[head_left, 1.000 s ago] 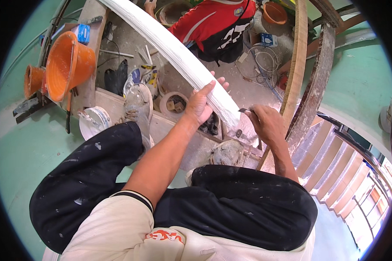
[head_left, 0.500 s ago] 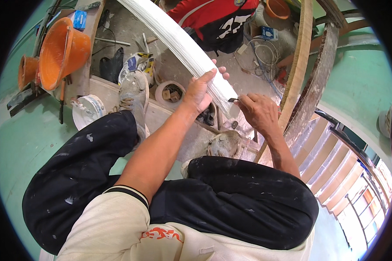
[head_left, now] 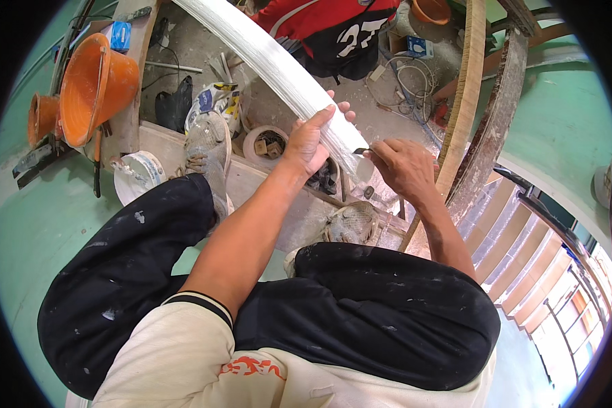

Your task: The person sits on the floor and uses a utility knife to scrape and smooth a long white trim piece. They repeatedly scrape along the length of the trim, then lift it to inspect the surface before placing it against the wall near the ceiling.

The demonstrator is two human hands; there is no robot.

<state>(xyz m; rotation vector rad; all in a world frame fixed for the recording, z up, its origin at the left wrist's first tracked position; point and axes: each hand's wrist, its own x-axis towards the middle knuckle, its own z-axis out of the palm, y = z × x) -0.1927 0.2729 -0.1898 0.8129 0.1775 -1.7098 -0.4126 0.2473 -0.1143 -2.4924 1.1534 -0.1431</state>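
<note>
Two hands | left hand (head_left: 313,139) grips white moulding (head_left: 272,61) | right hand (head_left: 404,166) beside end

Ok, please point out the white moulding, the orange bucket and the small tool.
moulding (head_left: 265,51), head view, ribbed upper face.
bucket (head_left: 92,88), head view, inner wall.
tool (head_left: 360,151), head view, dark tip.

**Change over last second**

Left hand (head_left: 314,139) shifted slightly further up the white curved moulding (head_left: 265,58), fingers wrapped over its top edge; right hand (head_left: 404,166) moved closer, small dark tool (head_left: 362,151) tip now at moulding's end
</note>
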